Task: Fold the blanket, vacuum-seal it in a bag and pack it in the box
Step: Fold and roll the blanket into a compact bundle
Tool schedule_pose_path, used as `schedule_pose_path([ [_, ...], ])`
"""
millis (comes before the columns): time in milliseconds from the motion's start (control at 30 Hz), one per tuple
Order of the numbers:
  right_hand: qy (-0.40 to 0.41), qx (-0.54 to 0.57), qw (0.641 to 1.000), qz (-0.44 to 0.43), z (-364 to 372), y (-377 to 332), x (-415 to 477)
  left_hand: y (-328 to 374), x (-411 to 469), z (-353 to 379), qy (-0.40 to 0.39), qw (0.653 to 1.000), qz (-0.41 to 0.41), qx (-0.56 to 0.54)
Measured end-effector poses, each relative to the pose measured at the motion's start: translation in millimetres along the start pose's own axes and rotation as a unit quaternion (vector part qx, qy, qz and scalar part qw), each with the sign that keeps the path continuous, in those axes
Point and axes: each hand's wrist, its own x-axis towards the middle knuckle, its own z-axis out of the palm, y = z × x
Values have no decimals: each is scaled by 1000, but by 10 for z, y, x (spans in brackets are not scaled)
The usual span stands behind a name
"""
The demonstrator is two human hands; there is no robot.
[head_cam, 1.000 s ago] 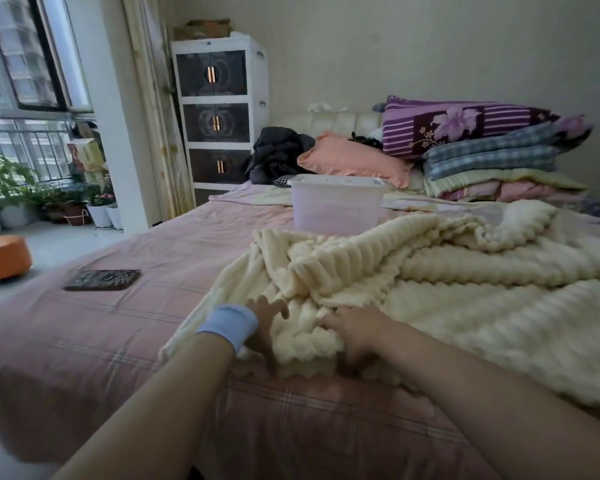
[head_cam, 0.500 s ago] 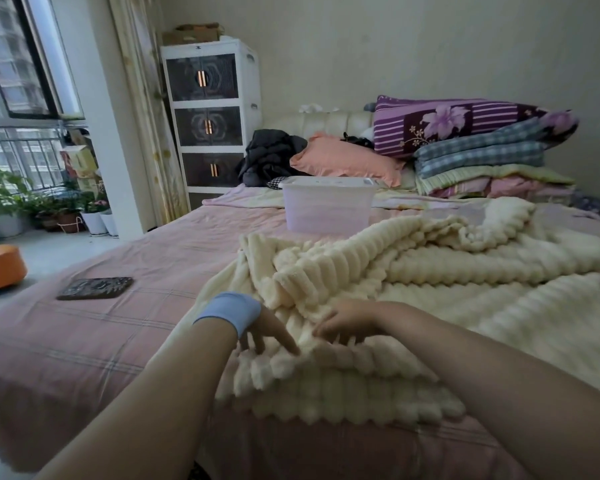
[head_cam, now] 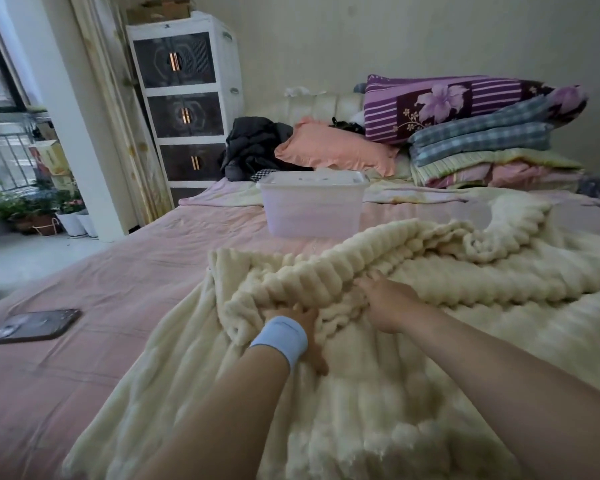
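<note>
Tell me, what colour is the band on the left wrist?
Light blue wristband, best seen in the head view.

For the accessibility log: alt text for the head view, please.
Two bare hands, left hand wearing a blue wristband and right hand, grip a bunched cream ribbed blanket on a pink bed. A lidded clear plastic box sits behind it; a phone lies at left.
</note>
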Motion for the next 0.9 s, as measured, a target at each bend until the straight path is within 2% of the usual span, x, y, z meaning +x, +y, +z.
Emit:
schedule_pose_path([
  [200, -34, 12, 999, -12, 155, 21, 713, -225, 807, -431, -24, 998, 11, 51],
  [333, -1, 59, 998, -6, 79, 9, 1104, -429, 1154, -823, -9, 1000, -2, 8],
  [400, 27, 93, 995, -18, -15, 22, 1217, -540, 1216, -974, 25, 999, -14, -17],
  [500, 2, 124, 992, -32, -196, 42, 1274, -827, 1178, -1273, 127, 991, -42, -26],
  [600, -4, 54, 999, -2, -156, 119, 1345, -1119, 1020, -1525, 220, 973, -62, 9],
  [667, 15, 14, 999, 26, -141, 142, 1393, -1176, 895, -1554, 167, 982, -64, 57],
  [733, -1, -35, 997, 64, -218, 33, 1348, -1156, 783, -1473, 25, 988, -71, 134],
  [767, -17, -58, 994, 91, -289, -29, 1314, -1125, 743, -1425, -34, 980, -83, 175],
  [833, -29, -97, 985, 139, -379, -106, 1310, -1081, 684, -1398, -75, 971, -101, 205],
  [900, -60, -123, 979, 154, -457, -173, 1321, -1037, 583, -1449, -83, 980, -99, 150],
])
